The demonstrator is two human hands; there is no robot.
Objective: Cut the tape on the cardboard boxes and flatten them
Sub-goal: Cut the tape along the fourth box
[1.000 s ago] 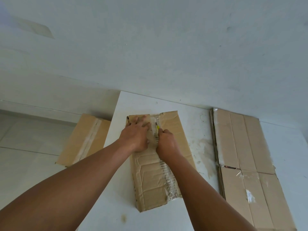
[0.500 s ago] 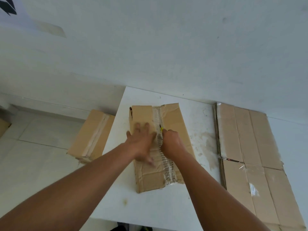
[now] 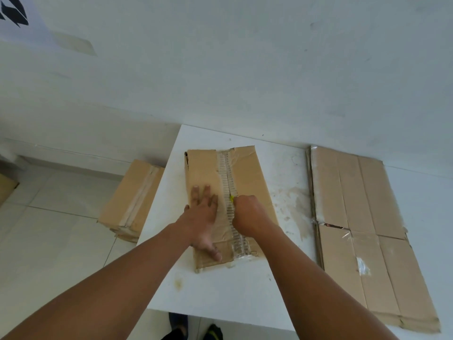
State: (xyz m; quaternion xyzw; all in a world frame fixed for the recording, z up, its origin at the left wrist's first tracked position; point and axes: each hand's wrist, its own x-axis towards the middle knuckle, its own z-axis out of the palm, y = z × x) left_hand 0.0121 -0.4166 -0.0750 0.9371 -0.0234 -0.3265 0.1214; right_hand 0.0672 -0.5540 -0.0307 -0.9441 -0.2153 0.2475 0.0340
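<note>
Though creased, rectangular cardboard box [image 3: 250,175]

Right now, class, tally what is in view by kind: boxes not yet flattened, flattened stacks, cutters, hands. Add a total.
Boxes not yet flattened: 2 (table box, floor box)
Flattened cardboard stack: 1
Yellow cutter: 1
Hands: 2 (left hand, right hand)
Total: 6
Brown piece at the far left edge: too cropped to count.
</note>
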